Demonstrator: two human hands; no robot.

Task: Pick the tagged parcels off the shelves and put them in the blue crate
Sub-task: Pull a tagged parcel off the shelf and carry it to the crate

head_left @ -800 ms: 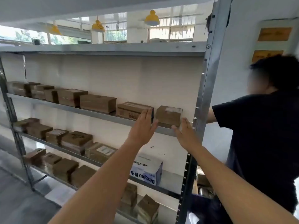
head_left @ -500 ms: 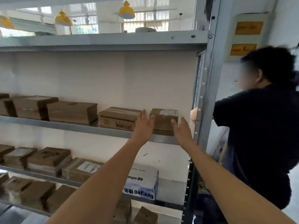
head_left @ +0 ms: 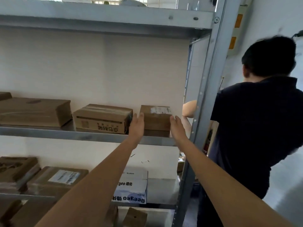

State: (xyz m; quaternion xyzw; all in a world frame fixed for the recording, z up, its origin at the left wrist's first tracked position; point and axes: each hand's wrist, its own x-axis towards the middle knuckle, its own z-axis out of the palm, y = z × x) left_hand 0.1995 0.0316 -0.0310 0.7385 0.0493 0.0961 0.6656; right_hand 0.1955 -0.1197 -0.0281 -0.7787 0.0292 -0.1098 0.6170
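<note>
We reach both bare forearms up from the lower edge toward twelve o'clock; the left hand (head_left: 136, 124) is upright, fingers straight and together, palm facing right, at the left face of a small brown parcel (head_left: 155, 118); the right hand (head_left: 177, 128) mirrors it at the parcel's right face, fingers straight, palm facing left; both are released, flat and relaxed, gripping nothing, and whether the palms already touch the cardboard we cannot quite tell, since the frame is soft there.

The parcel is a squarish box of matte corrugated card with a pale, blurred label on its top at about one o'clock; it seems to sit on a second, darker box of like footprint, at the right end of the middle shelf (head_left: 91, 136), a smooth grey metal plank.

At nine o'clock from the parcel lies a wider taped carton (head_left: 102, 118) with printed characters upside down on its front; further left a long flat carton (head_left: 35, 112) with softened corners.

On the shelf below, at six o'clock, stands a glossy white and blue box (head_left: 131, 187); at eight o'clock a brown parcel with a white label (head_left: 64, 176).

A perforated steel upright (head_left: 208, 89) rises at three o'clock; beyond it a person in a dark shirt (head_left: 255, 131) faces away.
</note>
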